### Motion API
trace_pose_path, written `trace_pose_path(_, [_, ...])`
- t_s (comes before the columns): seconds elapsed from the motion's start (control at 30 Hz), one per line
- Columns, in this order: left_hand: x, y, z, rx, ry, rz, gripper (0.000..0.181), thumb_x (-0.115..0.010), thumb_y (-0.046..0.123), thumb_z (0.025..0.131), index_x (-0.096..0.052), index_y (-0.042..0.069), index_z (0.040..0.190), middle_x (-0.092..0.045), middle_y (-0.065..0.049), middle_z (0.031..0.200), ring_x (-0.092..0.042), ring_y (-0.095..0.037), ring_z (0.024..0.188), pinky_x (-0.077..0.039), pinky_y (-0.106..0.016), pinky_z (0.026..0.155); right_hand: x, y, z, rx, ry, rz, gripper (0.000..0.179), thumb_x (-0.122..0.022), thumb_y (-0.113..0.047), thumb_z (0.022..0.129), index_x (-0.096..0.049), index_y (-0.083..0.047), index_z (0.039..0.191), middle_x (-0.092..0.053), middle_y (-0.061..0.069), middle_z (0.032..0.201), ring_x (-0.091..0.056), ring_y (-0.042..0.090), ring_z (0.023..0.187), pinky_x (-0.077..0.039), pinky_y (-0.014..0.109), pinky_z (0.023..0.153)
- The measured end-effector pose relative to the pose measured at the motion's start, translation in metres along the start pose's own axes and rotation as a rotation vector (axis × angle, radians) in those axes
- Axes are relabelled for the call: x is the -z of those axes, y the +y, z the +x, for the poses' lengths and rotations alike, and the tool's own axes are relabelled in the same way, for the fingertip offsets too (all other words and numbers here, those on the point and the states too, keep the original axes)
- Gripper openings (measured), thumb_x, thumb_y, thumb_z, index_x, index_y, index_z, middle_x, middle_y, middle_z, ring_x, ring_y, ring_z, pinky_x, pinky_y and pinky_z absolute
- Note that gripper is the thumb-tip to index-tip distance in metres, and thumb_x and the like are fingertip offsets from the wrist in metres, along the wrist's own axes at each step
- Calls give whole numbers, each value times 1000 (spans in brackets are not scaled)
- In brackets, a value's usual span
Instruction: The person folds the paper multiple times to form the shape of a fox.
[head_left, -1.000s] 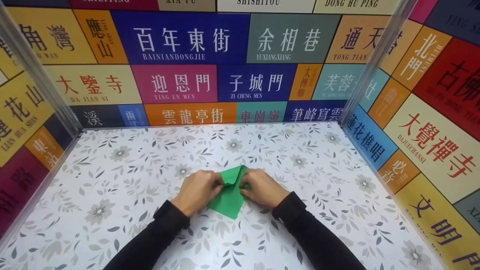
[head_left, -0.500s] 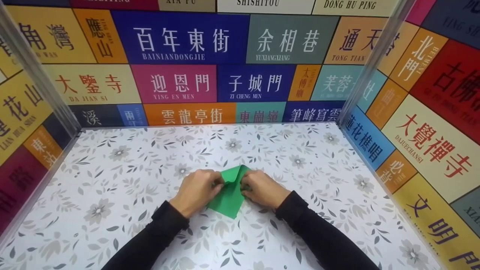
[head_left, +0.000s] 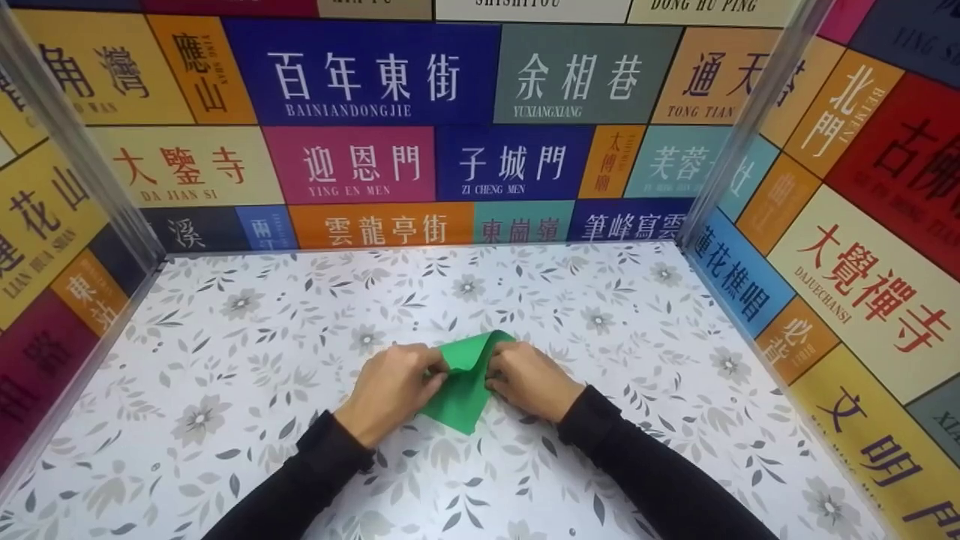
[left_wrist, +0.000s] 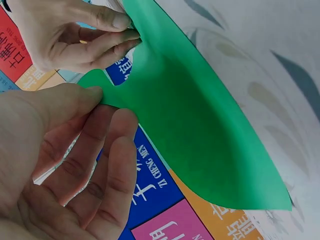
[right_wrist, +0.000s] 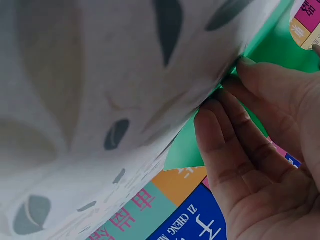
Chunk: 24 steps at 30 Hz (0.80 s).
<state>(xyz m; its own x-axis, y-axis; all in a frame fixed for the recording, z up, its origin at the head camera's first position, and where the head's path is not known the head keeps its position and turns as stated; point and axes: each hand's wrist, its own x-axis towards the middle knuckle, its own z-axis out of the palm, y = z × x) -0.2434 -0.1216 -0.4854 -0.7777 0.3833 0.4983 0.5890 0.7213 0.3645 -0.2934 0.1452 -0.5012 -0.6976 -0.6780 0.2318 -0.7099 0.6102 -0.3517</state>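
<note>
A green sheet of paper (head_left: 459,403) lies near the middle of the table, partly lifted and bent into a curved flap. My left hand (head_left: 391,388) pinches its left edge between thumb and fingers. In the left wrist view that pinch of the left hand (left_wrist: 80,145) shows clearly, and the paper (left_wrist: 195,120) bows away from it. On the other side my right hand (head_left: 534,381) pinches the paper's right edge close to the tabletop. Seen from the right wrist, the right hand (right_wrist: 255,135) has thumb and fingertips on the paper (right_wrist: 184,152), whose underside is partly hidden.
The table (head_left: 247,360) wears a white cover with grey leaves and flowers. Colourful panels with printed characters, such as a blue panel (head_left: 360,97), stand along the back and both sides. Clear strips (head_left: 731,150) run up the corners.
My right hand has shifted slightly to the right with its edge of the paper. The far corner has moved right too, and the raised flap looks wider. The left hand stays almost in place.
</note>
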Motion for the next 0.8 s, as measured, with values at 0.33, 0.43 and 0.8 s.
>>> trace_pose_path(0.33, [-6,14,-9,-41,-16,30,13,-96,9,91,-88,18,96,-85,1,92,-80,-16,78,-67,-33,68,0,1,-3,22,8,-18,12,-86,1,96,-91,-9,100,-83,10,108,-82,27,104,-72,44,95])
trace_pose_path(0.43, [-11,17,-12,-55,-21,38,13,-95,8,91,-87,18,94,-84,1,89,-78,-16,76,-66,-34,67,0,1,-4,35,7,-10,13,-85,3,96,-91,-9,99,-84,11,110,-83,27,104,-72,43,95])
trace_pose_path(0.8, [-23,22,-17,-90,-20,42,17,-93,2,87,-84,16,87,-79,1,82,-76,-18,73,-65,-37,65,3,2,-10,63,-19,-19,9,-87,-1,97,-90,-7,103,-83,11,115,-82,28,110,-71,44,100])
